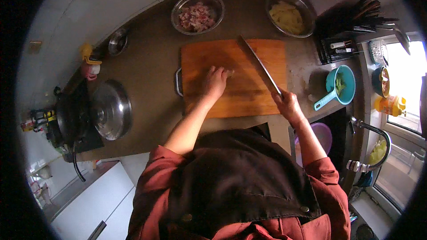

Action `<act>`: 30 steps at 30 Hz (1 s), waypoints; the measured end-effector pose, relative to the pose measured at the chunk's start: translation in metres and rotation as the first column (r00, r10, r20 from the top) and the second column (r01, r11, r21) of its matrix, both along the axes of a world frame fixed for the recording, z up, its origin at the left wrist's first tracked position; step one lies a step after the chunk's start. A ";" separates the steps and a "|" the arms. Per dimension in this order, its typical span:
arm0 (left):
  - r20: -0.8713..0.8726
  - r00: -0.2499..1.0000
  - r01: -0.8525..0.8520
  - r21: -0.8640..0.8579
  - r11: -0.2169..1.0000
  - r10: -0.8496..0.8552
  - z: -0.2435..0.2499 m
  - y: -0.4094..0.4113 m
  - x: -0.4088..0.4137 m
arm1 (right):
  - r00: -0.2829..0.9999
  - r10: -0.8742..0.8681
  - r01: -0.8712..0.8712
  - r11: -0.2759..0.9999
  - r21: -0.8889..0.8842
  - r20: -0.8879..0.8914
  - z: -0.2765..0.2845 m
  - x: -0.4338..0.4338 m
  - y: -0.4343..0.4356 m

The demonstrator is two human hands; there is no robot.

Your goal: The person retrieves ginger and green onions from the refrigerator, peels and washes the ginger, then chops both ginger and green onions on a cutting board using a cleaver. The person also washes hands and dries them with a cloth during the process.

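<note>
A wooden cutting board (233, 100) lies on the counter before me, a metal handle showing at its left side. My left hand (216, 81) rests over the board with curled fingers. Its fingertips hold a small pale piece of food (230, 73) against the wood; what food it is cannot be made out. My right hand (287, 105) grips the handle of a long-bladed kitchen knife (260, 60) at the board's right side. The blade points away from me, slanting to the upper left, seen nearly edge-on and apart from the left hand.
Beyond the board stand a metal bowl of chopped raw meat (196, 16) and a bowl of pale yellow slices (287, 16). To the right are a turquoise handled strainer (350, 85), a knife rack (333, 53) and a sink faucet (383, 133). A domed lid (111, 110) and wok (71, 116) sit left.
</note>
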State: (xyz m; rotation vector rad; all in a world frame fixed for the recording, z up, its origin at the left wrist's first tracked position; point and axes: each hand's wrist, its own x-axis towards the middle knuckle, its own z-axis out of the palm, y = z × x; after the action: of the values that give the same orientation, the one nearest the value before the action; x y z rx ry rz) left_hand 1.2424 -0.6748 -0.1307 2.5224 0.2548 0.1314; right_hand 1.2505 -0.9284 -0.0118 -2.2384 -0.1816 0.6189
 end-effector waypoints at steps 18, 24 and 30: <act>0.326 0.930 0.213 -0.102 0.972 -0.169 -0.002 0.004 -0.011 | 0.929 0.369 -0.325 0.839 -0.437 0.017 0.026 0.018 0.038; 0.369 0.912 0.162 0.079 0.984 -0.180 -0.029 0.004 -0.015 | 0.801 0.593 -0.526 0.637 -0.564 -0.078 0.036 0.042 0.045; 0.301 0.931 0.186 0.095 0.978 -0.206 -0.016 0.004 -0.014 | 0.762 0.627 -0.596 0.580 -0.555 -0.164 0.035 0.061 0.045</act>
State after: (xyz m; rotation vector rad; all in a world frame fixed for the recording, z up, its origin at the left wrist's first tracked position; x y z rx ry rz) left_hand 1.2285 -0.6707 -0.1463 2.5280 -0.1307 0.4575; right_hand 1.3112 -0.8833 0.0236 -2.7854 -0.9546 1.1082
